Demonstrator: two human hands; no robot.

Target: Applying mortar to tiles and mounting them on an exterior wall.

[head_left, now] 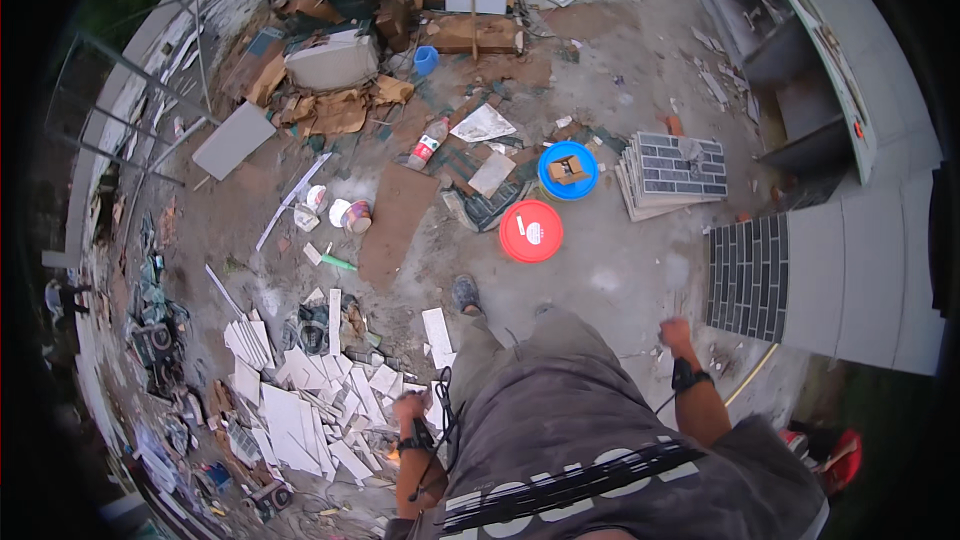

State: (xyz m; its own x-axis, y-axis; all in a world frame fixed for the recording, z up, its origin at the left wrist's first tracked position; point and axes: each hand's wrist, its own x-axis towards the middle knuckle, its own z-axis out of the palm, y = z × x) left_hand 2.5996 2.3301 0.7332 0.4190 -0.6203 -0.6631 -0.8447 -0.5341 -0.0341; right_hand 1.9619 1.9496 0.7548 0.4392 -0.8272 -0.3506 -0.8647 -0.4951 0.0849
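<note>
My left hand [410,405] hangs beside my left thigh, above a heap of broken white tile pieces [295,420]; its fingers are too small and blurred to make out. Away from my right side, my right hand [676,333] has its fingers curled, with nothing visible in them. Both wrists wear dark bands with cables. Ahead of my feet stand a bucket with a red lid [531,231] and one with a blue lid [568,171]. A small open cardboard box [568,170] rests on the blue lid. Neither hand touches these things.
To the right are a stack of brick-patterned tiles [682,166] and a dark brick-faced wall [748,278]. A brown board [398,220], a bottle [429,143] and paper cups [356,217] lie ahead. Cardboard debris [335,112] and metal frames [130,65] occupy the far left.
</note>
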